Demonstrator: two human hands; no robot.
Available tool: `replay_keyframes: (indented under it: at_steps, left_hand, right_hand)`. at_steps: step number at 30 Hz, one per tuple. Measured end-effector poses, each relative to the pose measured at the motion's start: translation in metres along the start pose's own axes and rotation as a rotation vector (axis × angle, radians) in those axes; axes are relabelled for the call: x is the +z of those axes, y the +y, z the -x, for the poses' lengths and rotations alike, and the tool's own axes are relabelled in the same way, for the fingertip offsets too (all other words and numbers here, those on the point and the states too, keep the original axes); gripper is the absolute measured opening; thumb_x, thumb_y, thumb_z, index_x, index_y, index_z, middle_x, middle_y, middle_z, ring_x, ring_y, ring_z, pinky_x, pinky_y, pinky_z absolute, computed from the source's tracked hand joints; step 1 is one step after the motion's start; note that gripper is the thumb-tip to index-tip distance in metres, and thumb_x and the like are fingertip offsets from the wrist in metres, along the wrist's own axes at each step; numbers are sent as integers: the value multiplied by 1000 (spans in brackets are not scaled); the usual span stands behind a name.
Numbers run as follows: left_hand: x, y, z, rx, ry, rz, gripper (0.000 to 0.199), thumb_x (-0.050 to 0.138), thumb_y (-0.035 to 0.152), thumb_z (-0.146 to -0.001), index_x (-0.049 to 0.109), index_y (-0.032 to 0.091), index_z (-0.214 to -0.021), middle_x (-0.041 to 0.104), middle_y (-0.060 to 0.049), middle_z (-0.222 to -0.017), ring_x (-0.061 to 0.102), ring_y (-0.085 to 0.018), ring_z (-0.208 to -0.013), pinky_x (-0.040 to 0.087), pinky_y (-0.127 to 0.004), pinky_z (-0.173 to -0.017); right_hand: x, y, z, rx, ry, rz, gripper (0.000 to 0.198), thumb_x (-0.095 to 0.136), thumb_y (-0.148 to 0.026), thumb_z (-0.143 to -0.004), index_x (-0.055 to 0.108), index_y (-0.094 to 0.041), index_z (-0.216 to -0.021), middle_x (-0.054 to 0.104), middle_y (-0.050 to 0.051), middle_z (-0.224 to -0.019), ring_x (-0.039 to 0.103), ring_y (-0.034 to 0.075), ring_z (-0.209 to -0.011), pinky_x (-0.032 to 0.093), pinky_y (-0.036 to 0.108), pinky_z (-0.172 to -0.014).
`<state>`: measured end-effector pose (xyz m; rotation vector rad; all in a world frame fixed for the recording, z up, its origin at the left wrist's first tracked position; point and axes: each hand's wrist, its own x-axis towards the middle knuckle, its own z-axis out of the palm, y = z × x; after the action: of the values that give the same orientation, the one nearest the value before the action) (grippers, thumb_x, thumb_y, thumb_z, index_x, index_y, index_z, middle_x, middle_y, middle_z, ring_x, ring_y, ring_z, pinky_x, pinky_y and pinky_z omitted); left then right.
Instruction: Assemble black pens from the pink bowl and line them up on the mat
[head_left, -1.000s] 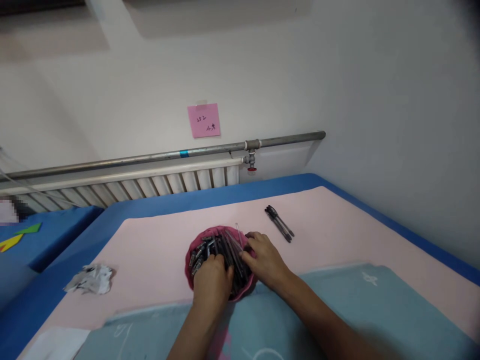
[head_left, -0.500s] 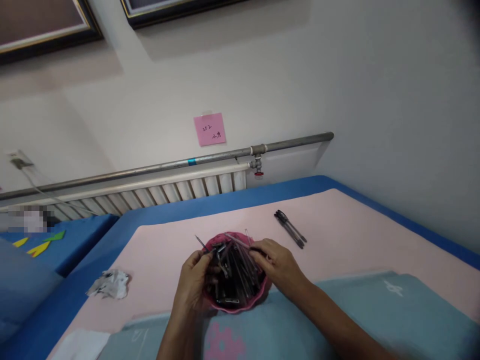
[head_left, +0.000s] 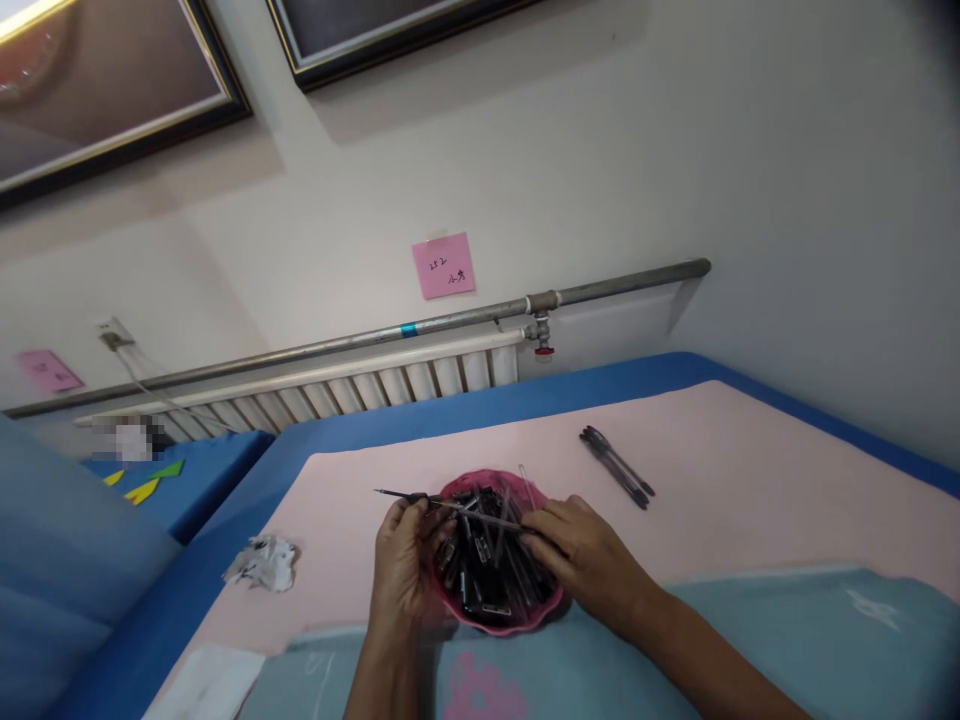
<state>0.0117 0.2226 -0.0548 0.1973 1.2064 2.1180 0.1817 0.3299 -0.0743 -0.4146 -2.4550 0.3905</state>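
A pink scalloped basket (head_left: 517, 630) stands in front of me, full of black pen caps (head_left: 472, 590) and clear pen barrels. My left hand (head_left: 401, 555), at its left rim, pinches a pen refill (head_left: 397, 493) whose thin tip points left. Over the basket, my right hand (head_left: 574, 550) grips the right end of a slim clear pen barrel (head_left: 487, 518). Refill and barrel lie nearly in one line between my fingers; whether one sits inside the other I cannot tell. Another clear tube (head_left: 527, 485) sticks up beside my right fingers.
Capped pens (head_left: 616, 467) lie on the pink sheet (head_left: 720, 470) to the right. A crumpled plastic bag (head_left: 264, 563) and white paper (head_left: 206, 680) are at the left. Behind the blue table edge (head_left: 480, 398) run a radiator (head_left: 360, 385) and a pipe (head_left: 630, 280).
The refill and barrel have swung from separate angles into nearly one line, the refill tip now pointing left. The view has shifted, so everything appears farther right.
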Motion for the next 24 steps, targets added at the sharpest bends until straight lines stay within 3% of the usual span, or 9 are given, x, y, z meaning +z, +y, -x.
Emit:
replay_keyframes:
  at_steps: [24]
  left_hand:
    - [-5, 1, -3, 26, -1, -63, 17, 68, 16, -65, 52, 17, -72, 66, 0, -66, 66, -13, -60, 55, -25, -59]
  right_hand:
    - [-2, -1, 1, -29, 28, 55, 24, 40, -25, -93, 61, -20, -81, 62, 3, -72, 53, 17, -67, 35, 31, -67]
